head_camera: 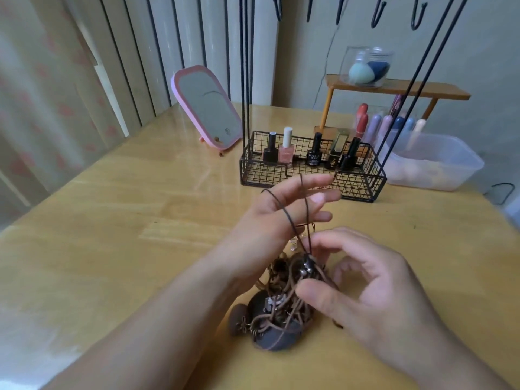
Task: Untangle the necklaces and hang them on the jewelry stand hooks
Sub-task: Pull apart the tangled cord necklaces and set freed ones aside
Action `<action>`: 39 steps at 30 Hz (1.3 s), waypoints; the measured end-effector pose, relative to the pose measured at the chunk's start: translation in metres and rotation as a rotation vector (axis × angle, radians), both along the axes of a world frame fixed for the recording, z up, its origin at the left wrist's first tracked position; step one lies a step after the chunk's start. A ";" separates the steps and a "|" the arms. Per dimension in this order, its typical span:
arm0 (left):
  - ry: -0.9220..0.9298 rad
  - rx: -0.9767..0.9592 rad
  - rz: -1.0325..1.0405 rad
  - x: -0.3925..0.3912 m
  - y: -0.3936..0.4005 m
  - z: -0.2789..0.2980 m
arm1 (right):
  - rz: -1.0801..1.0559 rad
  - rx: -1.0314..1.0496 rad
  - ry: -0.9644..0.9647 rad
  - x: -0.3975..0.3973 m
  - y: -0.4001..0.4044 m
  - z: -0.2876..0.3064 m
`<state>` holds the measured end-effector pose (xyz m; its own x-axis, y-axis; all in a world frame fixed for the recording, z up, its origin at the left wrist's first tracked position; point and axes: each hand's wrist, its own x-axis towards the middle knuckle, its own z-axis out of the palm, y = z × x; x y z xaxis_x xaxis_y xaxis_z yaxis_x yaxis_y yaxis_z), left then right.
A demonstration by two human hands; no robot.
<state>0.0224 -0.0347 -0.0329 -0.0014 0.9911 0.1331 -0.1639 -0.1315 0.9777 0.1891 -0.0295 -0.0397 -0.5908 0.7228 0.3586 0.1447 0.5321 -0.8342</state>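
While the spread left hand (284, 212) lifts a cord (287, 213) and the right hand (374, 288) pinches the tangle (281, 302), pulling may tighten knots.

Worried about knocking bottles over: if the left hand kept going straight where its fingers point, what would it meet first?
Probably the black wire basket of the jewelry stand; the left hand points at its near right corner, though depth is unclear.

Tangled brown cord necklaces (284, 302) heaped on table, black stand hooks (377, 15) above, bare

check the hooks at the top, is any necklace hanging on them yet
No, the hooks are bare, and the necklaces lie in a tangle on the table between both hands.
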 end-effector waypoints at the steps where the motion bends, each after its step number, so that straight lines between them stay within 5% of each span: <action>1: 0.003 -0.028 0.009 0.000 0.000 0.001 | -0.034 0.005 -0.013 -0.001 -0.001 0.000; 9: 0.290 -0.120 -0.052 -0.006 0.001 -0.001 | -0.100 -0.337 0.200 -0.002 0.003 -0.001; 15: 0.120 -0.238 -0.256 -0.017 -0.005 0.003 | -0.169 -0.361 0.241 0.003 0.010 0.004; 25: 0.172 -0.175 -0.320 -0.018 -0.004 0.005 | -0.063 -0.414 0.204 0.010 0.013 0.003; 35: 0.046 -0.194 -0.373 -0.014 -0.009 0.008 | 0.439 -0.799 0.469 0.014 0.019 -0.001; 39: 0.007 -0.207 -0.328 -0.016 -0.007 0.009 | 0.302 -0.788 0.600 0.018 0.023 0.001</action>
